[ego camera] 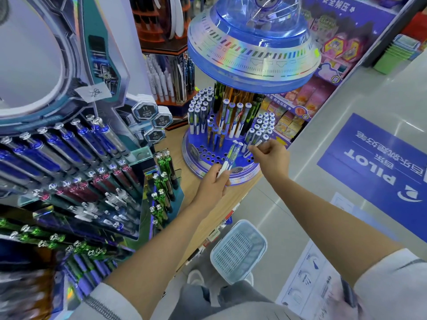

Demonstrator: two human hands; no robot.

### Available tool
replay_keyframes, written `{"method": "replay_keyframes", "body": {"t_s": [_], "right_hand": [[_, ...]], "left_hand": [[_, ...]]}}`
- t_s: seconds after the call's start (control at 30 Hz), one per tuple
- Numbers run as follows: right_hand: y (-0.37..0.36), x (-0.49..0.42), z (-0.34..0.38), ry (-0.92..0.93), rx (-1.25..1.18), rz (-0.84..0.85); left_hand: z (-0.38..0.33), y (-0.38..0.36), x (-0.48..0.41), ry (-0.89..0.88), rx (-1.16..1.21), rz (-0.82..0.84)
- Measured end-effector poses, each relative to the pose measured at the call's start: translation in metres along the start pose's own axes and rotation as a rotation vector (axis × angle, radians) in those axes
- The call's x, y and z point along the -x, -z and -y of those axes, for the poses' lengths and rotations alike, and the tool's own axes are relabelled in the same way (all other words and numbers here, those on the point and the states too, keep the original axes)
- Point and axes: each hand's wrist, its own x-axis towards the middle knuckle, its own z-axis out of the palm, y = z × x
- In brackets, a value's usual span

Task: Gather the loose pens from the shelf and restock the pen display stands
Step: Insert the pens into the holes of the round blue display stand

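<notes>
Centre of frame, on the wooden shelf (219, 204): one round blue display stand (245, 175), its base drilled with holes, under a holographic saucer-shaped canopy (254, 54). The upper tiers and right side are stocked with upright pens; a run of empty holes (208, 155) shows along the near left of the base.

Left hand (213, 183): fingers curled round a small bundle of pens (231, 155), white ends in the palm, clear ends pointing up and away, held just above the near rim of the stand.

Right hand (271, 158): thumb and fingertips pinch a single pale pen (255, 145) at the right side of the base, close against the stocked rows there. Whether its tip is seated in a hole cannot be told.

Also present: a tiered pen rack (69, 158) filling the left of the frame; a pale slatted basket (239, 250) on the floor at lower centre; a blue PILOT floor sticker (374, 162) at right.

Hazards, as judged:
- The single pen may miss its hole and knock the packed neighbours askew, as the rows stand tight together.
- The bundle is held near one end only; a slackened grip could spill pens over the shelf edge, which lies just beside the stand.
- The canopy overhangs the back tiers, so a pen lifted high may strike it.
</notes>
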Motion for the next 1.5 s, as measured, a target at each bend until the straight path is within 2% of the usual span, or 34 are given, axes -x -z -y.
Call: {"method": "replay_keyframes", "body": {"t_s": [0.13, 0.33, 0.53, 0.63, 0.77, 0.9, 1.0, 1.17, 1.5], "right_hand": [[-0.003, -0.004, 0.002, -0.027, -0.055, 0.004], [-0.002, 0.001, -0.009, 0.138, 0.037, 0.008], [-0.007, -0.011, -0.006, 0.037, 0.105, 0.065], [-0.005, -0.001, -0.011, 0.04, -0.017, 0.18], [0.007, 0.019, -0.013, 0.091, -0.32, 0.483], [0.016, 0.018, -0.02, 0.117, -0.334, 0.587], [0.026, 0.008, -0.025, 0.125, -0.328, 0.553], [0.049, -0.022, -0.029, 0.098, -0.384, 0.321], [0.055, -0.054, -0.038, 0.203, -0.279, 0.368]], "left_hand": [[0.001, 0.0, -0.001, 0.02, -0.003, -0.009], [0.002, -0.007, -0.002, -0.008, -0.011, -0.065], [0.001, -0.014, -0.004, -0.05, -0.007, -0.094], [0.001, -0.015, -0.006, -0.069, -0.016, -0.102], [0.002, -0.019, -0.008, -0.095, -0.03, -0.096], [0.007, -0.026, -0.015, -0.185, -0.209, -0.091], [0.01, -0.035, -0.025, -0.217, -0.353, -0.164], [0.002, -0.058, -0.027, -0.268, -0.278, -0.258], [0.011, -0.091, -0.035, -0.305, -0.096, -0.678]]}}
